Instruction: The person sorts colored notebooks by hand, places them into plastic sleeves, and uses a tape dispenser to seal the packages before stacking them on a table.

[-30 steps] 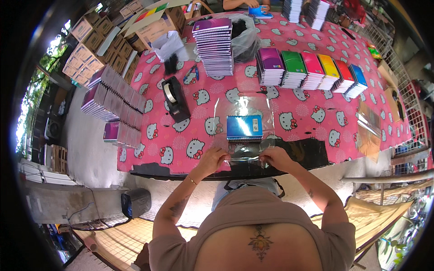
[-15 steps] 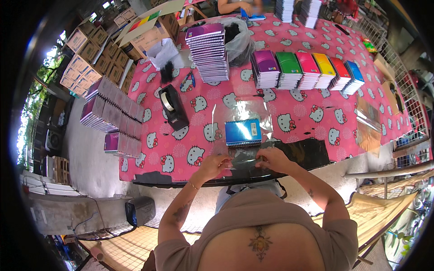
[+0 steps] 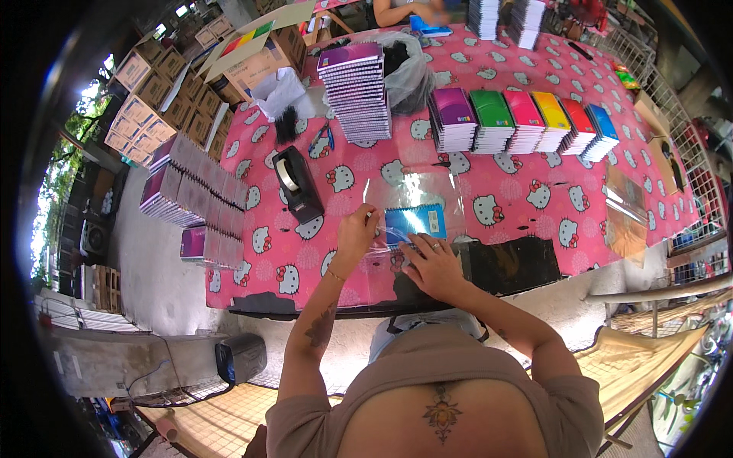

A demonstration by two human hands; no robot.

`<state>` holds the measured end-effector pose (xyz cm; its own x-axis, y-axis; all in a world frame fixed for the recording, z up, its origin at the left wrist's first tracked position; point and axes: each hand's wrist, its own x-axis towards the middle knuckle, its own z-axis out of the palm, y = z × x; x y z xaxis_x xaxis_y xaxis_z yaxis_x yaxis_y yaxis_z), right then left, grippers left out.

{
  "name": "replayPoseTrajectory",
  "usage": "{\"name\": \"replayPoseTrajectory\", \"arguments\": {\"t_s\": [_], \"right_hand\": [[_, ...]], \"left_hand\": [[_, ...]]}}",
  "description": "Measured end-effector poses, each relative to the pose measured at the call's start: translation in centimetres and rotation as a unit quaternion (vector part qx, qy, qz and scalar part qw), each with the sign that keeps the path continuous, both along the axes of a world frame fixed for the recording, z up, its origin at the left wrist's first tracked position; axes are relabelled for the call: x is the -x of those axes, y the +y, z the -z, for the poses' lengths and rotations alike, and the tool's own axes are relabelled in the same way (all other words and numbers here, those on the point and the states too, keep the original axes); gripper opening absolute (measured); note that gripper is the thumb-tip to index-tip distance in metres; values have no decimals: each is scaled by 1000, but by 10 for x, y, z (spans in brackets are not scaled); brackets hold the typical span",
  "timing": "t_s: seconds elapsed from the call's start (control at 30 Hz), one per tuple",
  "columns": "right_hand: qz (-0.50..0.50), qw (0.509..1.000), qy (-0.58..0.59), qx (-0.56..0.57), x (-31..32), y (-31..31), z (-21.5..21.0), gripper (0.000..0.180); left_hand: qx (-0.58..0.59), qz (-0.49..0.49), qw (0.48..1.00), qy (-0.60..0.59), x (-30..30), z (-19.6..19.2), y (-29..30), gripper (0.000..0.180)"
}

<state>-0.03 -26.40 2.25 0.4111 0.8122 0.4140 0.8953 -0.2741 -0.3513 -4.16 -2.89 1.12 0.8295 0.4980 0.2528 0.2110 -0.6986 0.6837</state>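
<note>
A blue spiral notebook (image 3: 416,220) lies flat on a sheet of clear plastic film (image 3: 449,189) spread on the table in front of me. Beside the notebook's left edge, my left hand (image 3: 357,235) pinches an edge of the film between thumb and fingers. My right hand (image 3: 435,267) rests over the notebook's near edge, fingers stretched out and apart. Film folded up from the near side lies under its fingertips. To the left stands a black tape dispenser (image 3: 299,187) with a roll of clear tape.
Beyond the notebook runs a row of notebook stacks (image 3: 527,122) in several colours. A tall notebook stack (image 3: 353,91) and scissors (image 3: 321,142) are farther left. Wrapped purple notebooks (image 3: 191,198) pile at the left edge. Across the table, a person's hand (image 3: 422,11) handles something blue.
Both hands have moved from the table's near edge up to the notebook, bringing the near film over its lower edge. My left hand is now at its left side, my right on top.
</note>
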Motion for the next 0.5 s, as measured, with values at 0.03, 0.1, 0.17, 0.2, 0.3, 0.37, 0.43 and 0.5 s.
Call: {"name": "replayPoseTrajectory", "arguments": {"t_s": [0.03, 0.1, 0.17, 0.2, 0.3, 0.37, 0.43, 0.5], "right_hand": [[4, 1000, -13, 6, 0, 2, 3, 47], [12, 999, 7, 29, -1, 4, 9, 50], [18, 999, 14, 40, 1, 4, 13, 51], [19, 999, 7, 38, 1, 5, 12, 51], [1, 999, 0, 33, 5, 12, 11, 52], [2, 1000, 0, 21, 9, 15, 10, 48], [32, 999, 1, 29, -2, 8, 11, 48], [23, 1000, 3, 18, 6, 12, 9, 48]], "left_hand": [[-3, -7, 1000, 2, -8, -3, 2, 17], [-21, 11, 1000, -17, -32, -9, 5, 19], [-52, 68, 995, -60, -65, -13, 7, 20], [-68, 104, 991, -50, -80, -7, 10, 19], [-150, 179, 972, 18, -112, 37, 35, 17], [-235, 205, 943, 114, -125, 58, 45, 14], [-219, 230, 947, 57, -144, 49, 21, 13], [-277, 227, 932, 49, -135, 55, 34, 23]]}}
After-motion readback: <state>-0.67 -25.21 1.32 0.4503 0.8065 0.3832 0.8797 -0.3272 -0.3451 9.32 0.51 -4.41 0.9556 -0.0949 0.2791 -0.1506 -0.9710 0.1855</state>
